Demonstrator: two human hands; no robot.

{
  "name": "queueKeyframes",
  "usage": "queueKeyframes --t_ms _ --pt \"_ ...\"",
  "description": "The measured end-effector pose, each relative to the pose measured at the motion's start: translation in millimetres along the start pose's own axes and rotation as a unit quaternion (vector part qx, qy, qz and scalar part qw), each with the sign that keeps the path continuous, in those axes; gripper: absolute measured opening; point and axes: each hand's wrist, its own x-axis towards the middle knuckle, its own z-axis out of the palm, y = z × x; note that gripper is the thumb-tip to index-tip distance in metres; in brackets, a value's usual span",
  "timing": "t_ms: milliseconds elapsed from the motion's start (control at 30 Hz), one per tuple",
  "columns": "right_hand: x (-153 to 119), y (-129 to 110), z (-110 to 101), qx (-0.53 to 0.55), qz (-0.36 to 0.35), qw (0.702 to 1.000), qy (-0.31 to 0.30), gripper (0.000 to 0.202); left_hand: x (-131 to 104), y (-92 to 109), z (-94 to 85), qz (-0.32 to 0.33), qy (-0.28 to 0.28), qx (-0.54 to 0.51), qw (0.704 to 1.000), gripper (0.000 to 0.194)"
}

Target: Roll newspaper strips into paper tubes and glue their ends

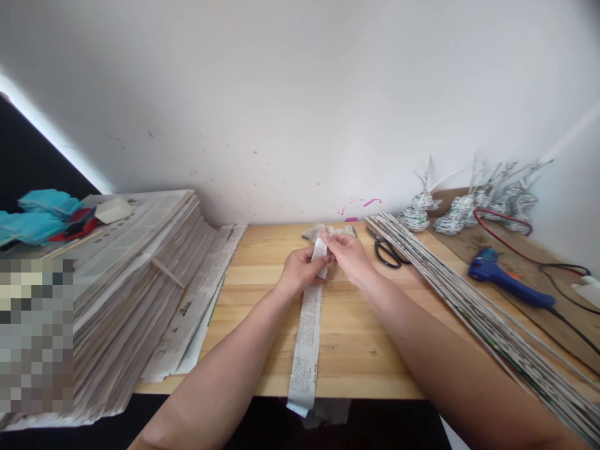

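A long narrow newspaper strip (307, 337) lies lengthwise on the wooden table (356, 337), its near end hanging over the front edge. My left hand (300, 270) and my right hand (347, 255) meet at the strip's far end, and both pinch it between fingers and thumb. The strip's tip is bent up between the fingertips. A crumpled bit of paper (323, 231) lies just beyond my hands.
A tall pile of newspapers (126, 281) fills the left side. Black scissors (387, 250), a bundle of rolled paper sticks (473, 306), a blue glue gun (509, 281) with its cable and several woven paper figures (469, 209) lie to the right, near the white wall.
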Motion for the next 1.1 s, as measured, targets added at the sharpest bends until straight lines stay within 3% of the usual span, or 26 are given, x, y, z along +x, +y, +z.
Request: queueKeyframes --t_ms 133,200,333,467,600,667,767,833,900,967,1100 --pt "1.4 -6.2 -11.9 -0.033 0.012 0.993 -0.112 0.044 -0.5 7.6 -7.0 -0.03 -0.006 -0.039 0.999 0.04" --pt "1.9 -6.2 -14.9 -0.048 0.012 0.989 -0.137 0.039 0.4 8.1 -9.7 -0.029 -0.012 -0.039 0.999 0.04" --pt "0.5 -5.0 -9.7 -0.031 0.017 0.995 -0.089 0.034 2.5 4.9 -9.3 -0.022 -0.019 -0.013 0.999 0.037" --pt "-1.7 -3.3 0.1 -0.001 0.03 0.999 -0.038 0.036 4.8 -0.7 -7.0 0.029 -0.008 0.056 0.998 0.029" --pt "3.5 4.7 -3.6 -0.075 -0.035 0.997 -0.01 0.043 6.1 -2.1 -8.6 0.048 0.013 0.09 0.995 0.026" --pt "9.8 11.1 -11.6 -0.208 -0.119 0.971 0.012 0.043 5.8 0.3 -10.2 0.021 0.022 0.065 0.997 0.025" --pt "19.7 21.1 -23.2 -0.414 -0.219 0.883 0.032 0.041 4.6 5.0 -11.9 -0.009 0.026 0.0 1.0 0.027" --pt "24.1 26.2 -26.7 -0.507 -0.227 0.831 0.02 0.043 3.8 7.1 -12.2 -0.013 0.017 -0.035 0.999 0.028" --pt "26.4 28.8 -27.0 -0.555 -0.213 0.804 0.015 0.026 3.0 8.2 -11.9 -0.021 0.003 -0.062 0.998 0.028" --pt "27.2 28.8 -26.3 -0.564 -0.194 0.802 0.039 0.022 2.5 8.6 -11.3 -0.033 -0.008 -0.086 0.996 0.028" --pt "27.8 24.8 -27.1 -0.508 -0.143 0.842 0.112 0.025 2.8 9.3 -10.2 -0.052 -0.006 -0.123 0.991 0.025"
